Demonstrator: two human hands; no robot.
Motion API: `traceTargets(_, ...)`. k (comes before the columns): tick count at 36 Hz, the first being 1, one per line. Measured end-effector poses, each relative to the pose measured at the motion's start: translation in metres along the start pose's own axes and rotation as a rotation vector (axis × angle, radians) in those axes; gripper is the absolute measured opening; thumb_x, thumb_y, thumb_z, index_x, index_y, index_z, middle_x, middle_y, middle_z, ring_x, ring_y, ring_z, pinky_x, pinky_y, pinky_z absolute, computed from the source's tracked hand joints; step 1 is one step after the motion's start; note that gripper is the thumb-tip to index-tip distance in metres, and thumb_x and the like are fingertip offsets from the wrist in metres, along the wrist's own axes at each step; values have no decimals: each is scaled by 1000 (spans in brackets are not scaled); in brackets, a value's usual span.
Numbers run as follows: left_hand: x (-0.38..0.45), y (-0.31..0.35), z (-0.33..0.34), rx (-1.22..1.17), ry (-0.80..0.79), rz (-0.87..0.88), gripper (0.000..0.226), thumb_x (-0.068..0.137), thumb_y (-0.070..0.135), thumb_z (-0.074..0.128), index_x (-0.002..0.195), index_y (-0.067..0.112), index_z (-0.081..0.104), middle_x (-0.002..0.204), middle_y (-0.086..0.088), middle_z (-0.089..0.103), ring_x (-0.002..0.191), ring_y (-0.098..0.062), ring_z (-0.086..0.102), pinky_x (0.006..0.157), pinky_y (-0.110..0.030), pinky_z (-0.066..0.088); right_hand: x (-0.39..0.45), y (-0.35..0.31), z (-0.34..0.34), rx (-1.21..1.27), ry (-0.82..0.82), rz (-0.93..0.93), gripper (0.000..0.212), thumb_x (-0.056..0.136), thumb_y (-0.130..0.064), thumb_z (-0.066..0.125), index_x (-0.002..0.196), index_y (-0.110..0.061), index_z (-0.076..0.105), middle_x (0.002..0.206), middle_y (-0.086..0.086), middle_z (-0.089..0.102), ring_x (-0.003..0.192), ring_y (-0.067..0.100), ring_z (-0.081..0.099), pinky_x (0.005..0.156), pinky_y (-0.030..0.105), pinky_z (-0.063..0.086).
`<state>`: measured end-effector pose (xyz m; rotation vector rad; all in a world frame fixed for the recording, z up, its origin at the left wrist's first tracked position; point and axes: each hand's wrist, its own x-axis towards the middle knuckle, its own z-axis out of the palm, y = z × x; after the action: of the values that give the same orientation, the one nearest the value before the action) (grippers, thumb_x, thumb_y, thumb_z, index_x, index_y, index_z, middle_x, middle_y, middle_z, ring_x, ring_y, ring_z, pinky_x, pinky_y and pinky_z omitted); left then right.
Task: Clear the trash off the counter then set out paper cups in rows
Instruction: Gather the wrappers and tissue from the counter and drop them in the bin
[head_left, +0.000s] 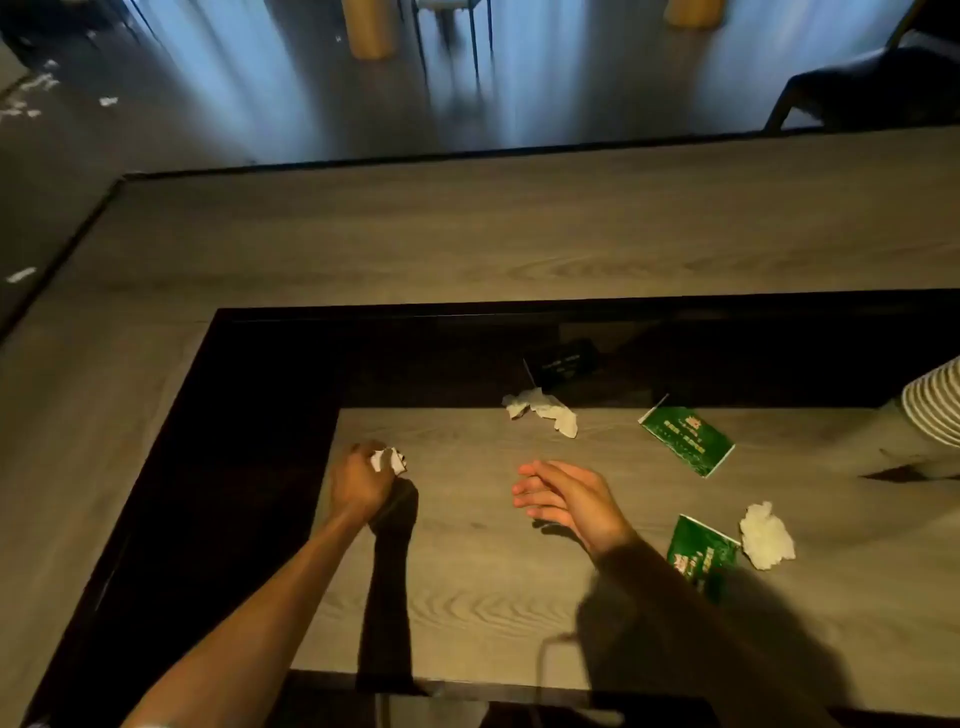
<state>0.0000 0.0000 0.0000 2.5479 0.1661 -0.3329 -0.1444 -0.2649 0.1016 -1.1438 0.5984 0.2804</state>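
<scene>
- The worktop (467, 571) is surfaced in matt grey wood grain, edged with glossy black trim (249, 441).
- Crumpled white paper (767, 536) is seen as soft and rough.
- The green packets (687, 440) are finished in printed, slightly glossy film.

I took it for a café or bar: a two-level wood-grain counter (519, 249) with dark trim filled the frame, chair legs (475, 41) and round wooden table bases (366, 31) stood on the grey floor (234, 104) along the top, paper scraps (31, 98) at upper left.
</scene>
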Motion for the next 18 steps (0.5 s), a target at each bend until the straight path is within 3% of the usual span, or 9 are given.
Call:
traceTargets(4, 12, -5, 8, 192, -23, 40, 30, 101, 22, 58, 130, 14, 62, 126, -13, 64, 114, -30, 62, 97, -44, 54, 13, 1, -5, 15, 41, 38, 21, 100, -17, 51, 97, -5, 69, 80, 12, 74, 70, 21, 72, 66, 26, 56)
traceTargets(9, 21, -5, 15, 273, -85, 50, 42, 94, 11, 66, 135, 14, 56, 132, -16, 57, 120, -33, 58, 98, -41, 50, 23, 1, -18, 41, 74, 29, 19, 99, -15, 52, 100, -3, 68, 90, 18, 72, 82, 30, 69, 79, 34, 54)
traceTargets(12, 21, 5, 20, 209, -180, 52, 32, 94, 12, 68, 126, 12, 62, 118, -13, 68, 107, -29, 66, 88, -38, 54, 28, 2, -26, 56, 91, 37, 18, 97, -15, 54, 100, -3, 68, 91, 18, 71, 85, 31, 68, 82, 36, 53)
traceTargets(15, 17, 32, 27, 50, -301, 69, 24, 89, 15, 77, 111, 13, 69, 106, -11, 73, 101, -27, 69, 88, -38, 55, 29, 3, -31, 83, 121, 43, 20, 97, -16, 55, 104, -2, 67, 91, 18, 72, 83, 28, 69, 81, 34, 53)
traceTargets(18, 14, 78, 39, -32, -362, 277, 17, 84, 18, 81, 98, 21, 72, 106, 0, 68, 103, -20, 65, 87, -30, 52, 29, 7, -38, 85, 153, 65, 20, 97, -16, 55, 106, -1, 66, 95, 19, 73, 86, 29, 71, 82, 35, 54)
